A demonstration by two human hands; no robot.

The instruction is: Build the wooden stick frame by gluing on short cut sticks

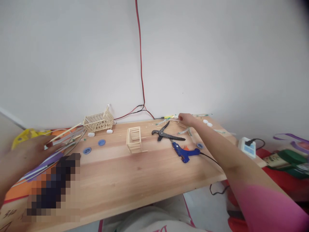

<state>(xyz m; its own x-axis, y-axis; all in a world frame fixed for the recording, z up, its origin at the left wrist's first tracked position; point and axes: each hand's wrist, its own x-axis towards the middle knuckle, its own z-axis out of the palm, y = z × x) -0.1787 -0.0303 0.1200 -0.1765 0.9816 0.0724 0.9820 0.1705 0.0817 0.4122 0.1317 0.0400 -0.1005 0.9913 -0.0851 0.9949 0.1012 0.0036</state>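
At the left, my left hand [36,154] holds a thin wooden stick [65,132] between thumb and fingers, above a pile of sticks and strips. My right hand [185,119] reaches to the table's back edge with its fingers closed. A small white piece [176,117] is at its fingertips, beside a yellow-handled tool [169,117]; what it grips is unclear. A small slatted stick frame [134,140] stands mid-table. Behind it to the left is a stick-built cart [98,121] with white wheels. Black cutting pliers [166,133] lie next to a blue glue gun [185,152].
Blue caps [101,142] and white caps [207,123] lie on the wooden table [120,174]. A pixelated dark object [54,183] covers the front left. A white power strip [248,147] sits at the right edge. Red and black wire [140,54] hangs down the wall.
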